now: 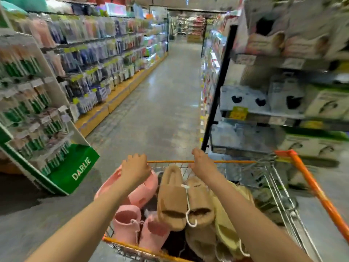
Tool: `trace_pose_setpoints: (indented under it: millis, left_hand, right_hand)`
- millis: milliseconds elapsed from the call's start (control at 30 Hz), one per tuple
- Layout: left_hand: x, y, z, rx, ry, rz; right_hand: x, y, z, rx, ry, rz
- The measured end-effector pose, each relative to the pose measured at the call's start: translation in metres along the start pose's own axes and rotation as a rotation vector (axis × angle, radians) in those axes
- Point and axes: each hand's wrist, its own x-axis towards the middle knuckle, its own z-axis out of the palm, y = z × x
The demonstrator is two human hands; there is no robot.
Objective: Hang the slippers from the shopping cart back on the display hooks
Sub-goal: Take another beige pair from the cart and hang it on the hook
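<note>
Two hands, mine, grip the far orange rim of the shopping cart (217, 162) in a store aisle: left hand (135, 167) and right hand (202, 163) curl over it. Pink slippers (132, 222) and tan slippers (181, 201) lie piled in the basket below.

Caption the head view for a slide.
Both hands, left and right, grip the cart's far rim above piled slippers.
</note>
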Motion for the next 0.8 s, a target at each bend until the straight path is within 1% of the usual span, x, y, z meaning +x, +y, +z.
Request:
trace_pose_setpoints:
  millis: [100,233,300,367,467,567,600,700,800]
  left_hand:
    - [-0.002,0.030,0.021,-0.035,-0.045,0.110]
    - [0.002,0.053,0.053,-0.075,-0.118,0.202]
    - [0.007,0.060,0.068,-0.087,-0.182,0.216]
    - [0.009,0.067,0.079,-0.123,-0.221,0.191]
    - [0.007,0.075,0.101,-0.077,-0.221,0.233]
    - [-0.002,0.084,0.125,0.050,-0.160,0.410]
    - [-0.005,0.087,0.131,0.058,-0.168,0.456]
    - [-0.008,0.091,0.146,0.065,-0.281,0.549]
    - [-0.009,0.092,0.155,0.102,-0.334,0.696]
  right_hand:
    - [-0.006,0.025,0.011,0.018,-0.038,0.084]
    - [-0.004,0.043,0.033,0.072,-0.087,0.144]
    - [0.000,0.048,0.045,0.127,-0.125,0.198]
    - [0.006,0.050,0.057,0.167,-0.167,0.240]
    - [0.015,0.053,0.074,0.163,-0.245,0.218]
    - [0.030,0.056,0.087,0.121,-0.361,0.187]
    - [0.035,0.058,0.090,0.095,-0.397,0.161]
    - [0.052,0.060,0.097,0.007,-0.463,0.085]
    - [0.067,0.065,0.110,-0.051,-0.496,0.016]
